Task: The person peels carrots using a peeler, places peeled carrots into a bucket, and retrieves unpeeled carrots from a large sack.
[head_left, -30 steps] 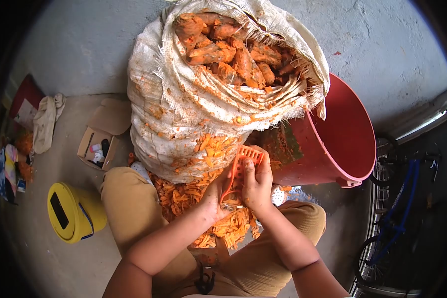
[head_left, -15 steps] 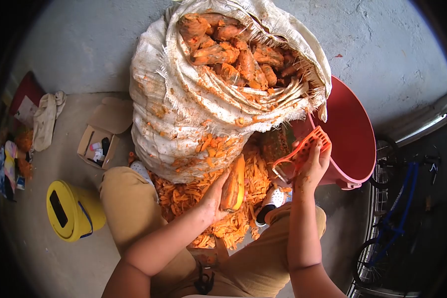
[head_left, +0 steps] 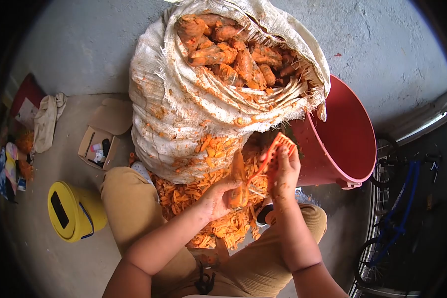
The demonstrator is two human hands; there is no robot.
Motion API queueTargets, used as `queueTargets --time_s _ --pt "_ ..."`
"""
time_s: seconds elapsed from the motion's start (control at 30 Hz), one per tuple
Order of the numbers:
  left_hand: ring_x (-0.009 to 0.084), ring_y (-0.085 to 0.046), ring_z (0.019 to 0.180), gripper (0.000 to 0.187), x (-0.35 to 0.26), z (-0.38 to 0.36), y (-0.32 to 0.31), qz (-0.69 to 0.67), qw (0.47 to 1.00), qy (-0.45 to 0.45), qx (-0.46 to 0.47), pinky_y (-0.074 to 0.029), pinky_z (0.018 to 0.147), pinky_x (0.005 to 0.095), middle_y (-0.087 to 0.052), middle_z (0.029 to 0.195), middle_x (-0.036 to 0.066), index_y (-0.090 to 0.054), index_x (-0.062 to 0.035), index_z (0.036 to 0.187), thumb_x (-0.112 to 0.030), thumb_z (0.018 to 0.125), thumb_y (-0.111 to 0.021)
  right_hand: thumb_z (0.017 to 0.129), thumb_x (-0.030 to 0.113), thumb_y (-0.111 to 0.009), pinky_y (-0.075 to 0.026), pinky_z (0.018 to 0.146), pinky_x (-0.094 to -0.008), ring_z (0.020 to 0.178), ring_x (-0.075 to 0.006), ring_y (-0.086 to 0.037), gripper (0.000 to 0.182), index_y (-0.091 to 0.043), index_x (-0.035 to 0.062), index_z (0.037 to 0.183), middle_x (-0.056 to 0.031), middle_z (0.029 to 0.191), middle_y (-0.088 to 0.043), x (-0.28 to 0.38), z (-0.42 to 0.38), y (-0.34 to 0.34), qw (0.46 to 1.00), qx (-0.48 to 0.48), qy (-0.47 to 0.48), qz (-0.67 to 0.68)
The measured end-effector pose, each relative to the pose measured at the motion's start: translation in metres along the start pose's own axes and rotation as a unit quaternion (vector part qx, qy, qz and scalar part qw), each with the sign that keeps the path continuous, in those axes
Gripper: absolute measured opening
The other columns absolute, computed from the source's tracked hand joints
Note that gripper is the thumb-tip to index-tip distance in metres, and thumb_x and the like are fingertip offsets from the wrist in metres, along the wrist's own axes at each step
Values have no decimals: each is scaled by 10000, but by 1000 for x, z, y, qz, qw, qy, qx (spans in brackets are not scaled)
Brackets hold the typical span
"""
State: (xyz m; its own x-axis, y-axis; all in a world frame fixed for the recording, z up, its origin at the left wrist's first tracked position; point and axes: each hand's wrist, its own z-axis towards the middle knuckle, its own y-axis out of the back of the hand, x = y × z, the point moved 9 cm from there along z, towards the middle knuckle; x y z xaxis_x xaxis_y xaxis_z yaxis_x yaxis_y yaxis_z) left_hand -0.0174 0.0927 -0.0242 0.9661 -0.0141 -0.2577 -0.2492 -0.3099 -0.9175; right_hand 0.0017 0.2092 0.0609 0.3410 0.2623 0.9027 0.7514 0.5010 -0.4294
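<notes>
My left hand [head_left: 216, 197] grips an orange carrot [head_left: 238, 180], held upright over a heap of carrot peelings [head_left: 218, 218] between my knees. My right hand [head_left: 283, 174] holds an orange plastic peeler [head_left: 274, 153] with its blade end against the carrot's right side. Just behind stands a big white woven sack [head_left: 184, 104], smeared orange and open at the top, full of unpeeled carrots [head_left: 233, 49].
A red bucket [head_left: 342, 134] leans against the sack at the right. A yellow lidded tub [head_left: 74, 211] sits on the floor at left, past it an open cardboard box [head_left: 98, 146] and a cloth [head_left: 45, 121]. A bicycle [head_left: 397, 218] stands at far right.
My right hand swung the peeler out toward the red bucket, then brought it back against the carrot. My left hand turned the carrot slightly and kept it in place.
</notes>
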Motion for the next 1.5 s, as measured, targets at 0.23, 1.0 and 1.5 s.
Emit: queueTargets --time_s 0.23,1.0,1.5 --pt "168 -464 975 445 -19 -11 -36 -65 990 -36 120 -378 835 322 -459 1090 65 -351 -66 1160 -210 771 -512 859 169 -406 -440 484 -224 538 -133 -529 141 -449 44 910 -97 672 -555 -8 11 23 996 -32 -54 61" --pt "184 -567 801 314 -3 3 0 -57 995 -41 -71 -485 690 349 -578 898 70 -523 -81 986 -329 803 -463 849 42 -373 -442 532 -220 592 -112 -533 187 -357 7 1032 -72 700 -528 -13 -34 -37 968 72 87 -224" --pt "187 -559 840 317 -13 13 -13 -59 998 -12 -16 -474 719 345 -570 926 71 -507 -65 1014 -304 838 -398 850 68 -395 -423 573 -209 616 -81 -493 161 -416 2 995 -58 765 -527 -16 -18 -24 965 35 97 -239"
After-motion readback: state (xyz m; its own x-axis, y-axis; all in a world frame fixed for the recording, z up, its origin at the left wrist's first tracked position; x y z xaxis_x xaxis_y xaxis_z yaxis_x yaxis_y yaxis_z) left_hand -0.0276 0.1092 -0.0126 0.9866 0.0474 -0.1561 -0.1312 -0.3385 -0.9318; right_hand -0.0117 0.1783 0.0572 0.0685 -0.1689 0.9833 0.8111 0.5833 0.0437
